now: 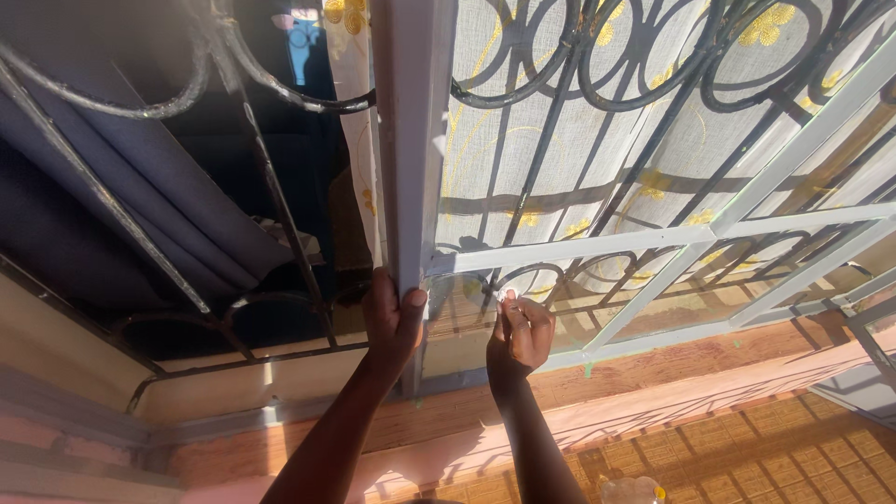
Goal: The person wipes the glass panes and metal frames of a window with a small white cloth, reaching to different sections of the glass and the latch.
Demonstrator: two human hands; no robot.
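Note:
My left hand [392, 317] grips the lower end of a white window frame post [411, 140], thumb on its right face. My right hand [521, 331] is just to the right, fingers pinched together against the glass pane [467, 303] below the white crossbar [560, 250]; something small and pale shows at the fingertips, too small to identify. Both forearms reach up from the bottom of the view.
Black curled iron grille [560, 84] behind the glass, with a white curtain with yellow flowers [644, 159]. To the left an open section shows a dark grey curtain [159, 205]. Below runs a brick sill [653, 364] and brick wall [793, 457].

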